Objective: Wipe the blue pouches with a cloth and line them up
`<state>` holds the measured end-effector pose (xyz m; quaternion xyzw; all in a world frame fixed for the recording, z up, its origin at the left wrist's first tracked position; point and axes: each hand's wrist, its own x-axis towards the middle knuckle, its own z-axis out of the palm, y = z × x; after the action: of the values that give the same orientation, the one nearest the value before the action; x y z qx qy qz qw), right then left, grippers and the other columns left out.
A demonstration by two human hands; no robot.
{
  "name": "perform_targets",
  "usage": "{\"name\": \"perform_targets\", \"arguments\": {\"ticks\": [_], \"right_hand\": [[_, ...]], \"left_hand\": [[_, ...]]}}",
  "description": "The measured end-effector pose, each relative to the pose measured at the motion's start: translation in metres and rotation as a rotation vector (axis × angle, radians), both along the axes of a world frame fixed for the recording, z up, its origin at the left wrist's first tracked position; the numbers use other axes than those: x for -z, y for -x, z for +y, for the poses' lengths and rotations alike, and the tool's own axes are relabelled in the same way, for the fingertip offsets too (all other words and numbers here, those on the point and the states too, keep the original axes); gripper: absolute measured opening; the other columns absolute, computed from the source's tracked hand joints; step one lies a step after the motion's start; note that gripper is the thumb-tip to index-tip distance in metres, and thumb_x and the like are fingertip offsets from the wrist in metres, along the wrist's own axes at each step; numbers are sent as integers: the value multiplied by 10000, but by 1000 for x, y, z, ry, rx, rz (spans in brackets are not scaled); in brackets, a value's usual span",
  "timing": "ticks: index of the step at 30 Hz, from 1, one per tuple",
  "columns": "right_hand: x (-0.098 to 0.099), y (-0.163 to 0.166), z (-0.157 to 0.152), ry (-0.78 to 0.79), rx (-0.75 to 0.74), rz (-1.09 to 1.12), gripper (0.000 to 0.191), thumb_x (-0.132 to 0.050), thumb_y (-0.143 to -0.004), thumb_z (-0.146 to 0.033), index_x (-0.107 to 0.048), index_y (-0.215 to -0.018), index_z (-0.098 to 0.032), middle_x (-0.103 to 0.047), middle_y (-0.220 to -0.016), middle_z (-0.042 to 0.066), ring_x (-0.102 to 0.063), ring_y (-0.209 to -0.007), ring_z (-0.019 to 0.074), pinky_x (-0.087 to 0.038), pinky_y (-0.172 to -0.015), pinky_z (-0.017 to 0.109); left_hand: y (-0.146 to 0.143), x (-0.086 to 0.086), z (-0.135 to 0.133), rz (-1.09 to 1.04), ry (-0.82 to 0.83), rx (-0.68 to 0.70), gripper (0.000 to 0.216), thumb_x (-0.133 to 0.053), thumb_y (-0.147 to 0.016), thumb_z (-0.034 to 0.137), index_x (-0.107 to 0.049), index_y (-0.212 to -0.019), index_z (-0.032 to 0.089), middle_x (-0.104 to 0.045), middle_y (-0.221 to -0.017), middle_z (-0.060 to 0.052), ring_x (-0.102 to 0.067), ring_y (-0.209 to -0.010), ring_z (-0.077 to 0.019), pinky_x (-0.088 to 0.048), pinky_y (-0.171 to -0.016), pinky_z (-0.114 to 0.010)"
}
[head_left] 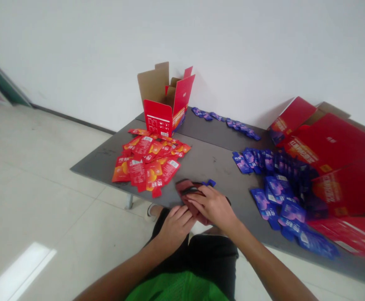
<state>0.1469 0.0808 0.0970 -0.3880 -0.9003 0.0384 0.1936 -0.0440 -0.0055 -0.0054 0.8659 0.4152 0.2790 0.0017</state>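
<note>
Red everywhere on this grey table (214,140), and the action sits at its near edge, just below the centre of the frame. Both hands meet on a dark red bundle (186,189) with a dark band across its top.

The right hand (215,207) lies over the bundle from the right, fingers bent down and closed on it, covering most of its near half. The left hand (176,223) comes up from the lower left, fingers curled against the bundle's near side and touching the right hand's fingers. Whether it truly grips or only presses, I cannot tell, because the right hand hides the contact.

Just beside the bundle, at its upper right, a small blue packet (211,182) peeks out on the tabletop.

Left of the hands a loose heap of red packets (149,161) spreads out, its nearest packets close to the bundle. Behind that heap, at upper centre, an open red carton (163,113) stands upright with its flaps raised.

To the right, a thick spill of blue packets (279,188) runs toward the lower right, well apart from the hands. A thin row of blue packets (232,123) lines the far edge by the white wall. Flat red cartons (333,146) are stacked at the right edge of the frame, blurred.

At the bottom, green fabric (182,288) shows at the person's lap.
</note>
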Motion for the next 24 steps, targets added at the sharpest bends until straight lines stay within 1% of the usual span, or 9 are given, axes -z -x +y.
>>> {"name": "perform_targets", "arguments": {"ticks": [3, 5, 7, 9, 13, 15, 18, 20, 24], "right_hand": [[5, -13, 23, 7, 95, -43, 273, -576, -1036, -368, -762, -1230, -323, -710, -1068, 66, -670, -981, 207, -552, -876, 324], [-1, -24, 40, -46, 211, -89, 272, -580, -1031, -367, -781, -1198, -292, -706, -1042, 86, -666, -958, 230, -546, -849, 345], [-8, -24, 41, -107, 278, -67, 285, -565, -1037, -374, -781, -1197, -280, -703, -1054, 97, -659, -963, 240, -538, -844, 352], [-10, -13, 25, -123, 224, -7, 300, -547, -1046, -388, -760, -1238, -297, -701, -1098, 91, -654, -994, 233, -534, -872, 345], [3, 3, 2, 1, 6, -14, 289, -540, -1053, -394, -745, -1251, -352, -708, -1097, 53, -658, -1000, 197, -544, -877, 308], [7, -5, 16, 14, 71, -39, 285, -550, -1049, -382, -755, -1240, -332, -712, -1089, 62, -662, -1005, 203, -548, -872, 312], [0, -24, 42, -68, 249, -99, 283, -565, -1037, -378, -787, -1188, -286, -711, -1044, 95, -660, -956, 235, -544, -841, 348], [-7, -24, 40, -119, 298, -77, 301, -552, -1043, -387, -778, -1212, -283, -703, -1055, 101, -655, -956, 239, -536, -843, 352], [0, -3, 4, -60, 91, -15, 298, -538, -1053, -388, -749, -1256, -330, -704, -1096, 68, -653, -984, 208, -539, -859, 322]], "left_hand": [[2, -3, 1, 5, -7, 11, 384, -440, -1093, 247, -566, -1455, 216, -659, -1414, -60, -534, -1342, -227, -389, -1090, -398], [2, -5, 1, 7, -19, 9, 403, -430, -1097, 247, -537, -1484, 226, -618, -1476, -49, -489, -1397, -213, -385, -1094, -386], [2, -6, 2, 11, -22, 2, 399, -441, -1092, 238, -546, -1477, 232, -623, -1469, -48, -493, -1393, -212, -391, -1085, -381], [2, -6, 2, 21, -1, -1, 386, -477, -1077, 232, -574, -1450, 238, -664, -1405, -57, -536, -1336, -222, -404, -1072, -387], [2, -8, 2, 28, 61, -1, 330, -532, -1054, 246, -639, -1366, 244, -725, -1250, -52, -606, -1195, -230, -424, -1044, -401], [3, -9, 2, 36, 46, 6, 371, -513, -1059, 228, -599, -1420, 237, -694, -1341, -55, -569, -1279, -225, -415, -1061, -394], [4, -9, 2, 34, 18, 9, 423, -474, -1069, 201, -541, -1485, 242, -631, -1458, -53, -507, -1378, -209, -405, -1073, -380], [3, -8, 2, 9, 25, 6, 419, -458, -1075, 196, -546, -1481, 246, -636, -1450, -60, -516, -1371, -212, -402, -1070, -383], [2, -9, 2, -20, 69, 10, 333, -476, -1073, 219, -645, -1358, 244, -718, -1283, -64, -594, -1240, -231, -411, -1048, -403]]}}
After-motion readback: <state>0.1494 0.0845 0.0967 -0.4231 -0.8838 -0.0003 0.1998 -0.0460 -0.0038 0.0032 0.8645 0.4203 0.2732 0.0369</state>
